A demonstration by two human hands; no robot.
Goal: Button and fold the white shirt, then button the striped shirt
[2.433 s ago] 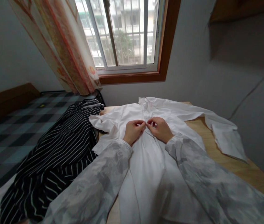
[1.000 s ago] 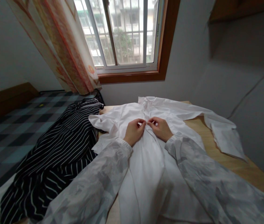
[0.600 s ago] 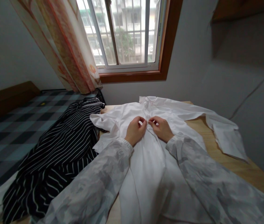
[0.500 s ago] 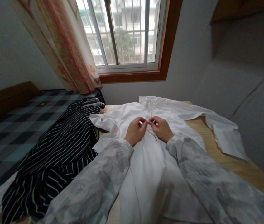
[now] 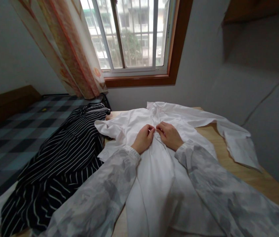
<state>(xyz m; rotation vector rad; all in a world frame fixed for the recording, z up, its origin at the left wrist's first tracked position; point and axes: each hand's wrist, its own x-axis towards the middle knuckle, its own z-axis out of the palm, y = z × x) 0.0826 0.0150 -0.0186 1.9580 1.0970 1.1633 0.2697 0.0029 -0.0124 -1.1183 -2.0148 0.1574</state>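
- Shirt, white, long-sleeved, spread over a wooden tabletop; clock positions below are taken from the meeting point of the fingertips.
- Collar at 12 o'clock, pointing toward the window wall; lower shirt front runs down to 6 o'clock, in loose lengthwise folds.
- Shirt sleeves: one crumpled at 9 o'clock; the other reaches out past 3 o'clock, its cuff end lying on wood.
- Left hand: nearly closed, thumb and forefinger drawn together, pinching cloth at the shirt's centre front.
- Right hand: likewise nearly closed, fingers curled, tips pinching the same front just beside the left fingertips. Cannot tell whether a button sits between them.
- Forearms enter from about 7 and 5 o'clock in grey-and-white patterned sleeves with gathered cuffs, crossing over the shirt.
- Striped garment, black with thin white lines, heaped between 8 and 9 o'clock, near the shirt's crumpled sleeve.
- Checked bedding, dark and blue-grey, at 9 o'clock; wooden headboard beyond it.
- Floral curtain at 10 o'clock; barred sliding window between 11 and 12.
- Wooden shelf between 1 and 2 o'clock; cable between 2 and 3, slanting down the wall.
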